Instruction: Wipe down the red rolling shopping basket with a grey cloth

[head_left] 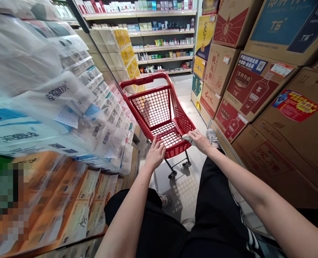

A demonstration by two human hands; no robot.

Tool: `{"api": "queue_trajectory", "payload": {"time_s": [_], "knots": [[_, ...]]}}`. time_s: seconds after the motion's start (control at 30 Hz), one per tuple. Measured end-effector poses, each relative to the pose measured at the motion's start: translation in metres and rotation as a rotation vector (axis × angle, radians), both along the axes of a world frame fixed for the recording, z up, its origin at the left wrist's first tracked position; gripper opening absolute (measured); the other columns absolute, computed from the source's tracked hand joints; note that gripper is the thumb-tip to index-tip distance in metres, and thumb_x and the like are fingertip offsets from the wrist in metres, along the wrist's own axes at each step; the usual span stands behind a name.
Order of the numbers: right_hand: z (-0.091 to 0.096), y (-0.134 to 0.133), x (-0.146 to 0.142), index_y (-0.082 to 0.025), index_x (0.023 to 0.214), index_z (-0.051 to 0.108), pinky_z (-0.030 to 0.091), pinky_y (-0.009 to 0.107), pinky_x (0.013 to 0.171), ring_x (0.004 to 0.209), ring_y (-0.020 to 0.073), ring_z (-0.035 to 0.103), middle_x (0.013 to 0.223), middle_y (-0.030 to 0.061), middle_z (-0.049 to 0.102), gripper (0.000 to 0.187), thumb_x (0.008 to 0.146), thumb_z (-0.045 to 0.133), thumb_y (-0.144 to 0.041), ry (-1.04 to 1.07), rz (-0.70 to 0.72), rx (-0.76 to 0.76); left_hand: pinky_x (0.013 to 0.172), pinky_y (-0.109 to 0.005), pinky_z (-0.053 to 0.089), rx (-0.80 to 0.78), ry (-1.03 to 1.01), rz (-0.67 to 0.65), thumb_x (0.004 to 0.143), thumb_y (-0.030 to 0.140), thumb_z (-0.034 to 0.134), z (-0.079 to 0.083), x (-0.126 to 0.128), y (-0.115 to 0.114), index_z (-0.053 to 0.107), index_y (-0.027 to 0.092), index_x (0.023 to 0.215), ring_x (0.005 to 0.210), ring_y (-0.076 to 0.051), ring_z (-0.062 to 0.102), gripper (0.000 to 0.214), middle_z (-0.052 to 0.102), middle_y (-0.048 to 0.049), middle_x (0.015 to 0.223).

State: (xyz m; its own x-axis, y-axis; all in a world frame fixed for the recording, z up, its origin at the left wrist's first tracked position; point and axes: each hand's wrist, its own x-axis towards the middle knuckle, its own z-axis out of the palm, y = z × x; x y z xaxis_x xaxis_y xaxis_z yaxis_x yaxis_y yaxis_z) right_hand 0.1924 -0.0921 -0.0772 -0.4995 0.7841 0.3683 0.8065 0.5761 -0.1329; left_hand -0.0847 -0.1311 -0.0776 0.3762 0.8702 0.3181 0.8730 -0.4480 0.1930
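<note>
A red shopping cart (176, 152) with a grid basket stands in front of me on black wheels. My left hand (155, 154) is at the near left part of its rim, fingers bent over the edge. At the near right corner my right hand (200, 141) holds a pale, crumpled cloth (188, 138) against the rim. The cloth is partly hidden under my fingers. Inside the basket, only the red grid shows.
Plastic-wrapped paper packs (67, 96) are piled high on the left, above orange packs (48, 197). Cardboard cartons (251, 84) are stacked along the right. Shelves (164, 34) with small boxes and bottles span the back. A thin dark pole (105, 59) slants down to the cart.
</note>
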Motion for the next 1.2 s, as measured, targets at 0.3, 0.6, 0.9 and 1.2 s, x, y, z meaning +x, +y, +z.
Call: {"api": "queue_trajectory", "payload": {"time_s": [0.3,0.6,0.9,1.2], "knots": [[-0.009,-0.023,-0.065,-0.013,0.113,0.054,0.045,0.036,0.084,0.104,0.0239,0.05,0.104,0.0142,0.06,0.028,0.09,0.039,-0.009,-0.024,-0.023,0.056,0.117,-0.047,0.016,-0.021,-0.062,-0.009,0.093,0.033,0.029,0.0,0.018,-0.003,0.056,0.02,0.088,0.142,-0.022,-0.002,0.03,0.054,-0.0076,0.109],[-0.011,-0.04,-0.072,-0.017,0.116,0.053,0.044,0.032,0.084,0.102,0.0209,0.05,0.105,0.0102,0.06,0.027,0.09,0.045,-0.015,0.015,0.033,0.077,0.119,-0.044,0.012,-0.046,-0.029,-0.109,0.093,0.031,0.029,0.008,0.015,-0.015,0.056,0.021,0.095,0.142,-0.02,0.001,0.029,0.054,-0.0045,0.112],[-0.006,-0.001,0.028,-0.024,0.12,0.051,0.046,0.03,0.085,0.119,0.0191,0.043,0.124,0.0064,0.054,0.039,0.085,0.048,-0.007,0.019,-0.055,0.025,0.118,-0.044,0.016,-0.094,-0.008,-0.198,0.093,0.031,0.03,0.012,0.016,-0.013,0.055,0.022,0.103,0.142,-0.02,0.005,0.027,0.053,-0.0023,0.12],[-0.015,-0.025,-0.029,-0.015,0.114,0.054,0.046,0.033,0.083,0.107,0.0224,0.049,0.109,0.0124,0.059,0.028,0.089,0.043,-0.011,-0.01,-0.007,0.06,0.115,-0.047,0.022,-0.041,-0.019,-0.175,0.092,0.024,0.032,0.005,0.037,-0.013,0.057,0.024,0.106,0.141,-0.022,0.011,0.028,0.056,-0.0042,0.116]]}}
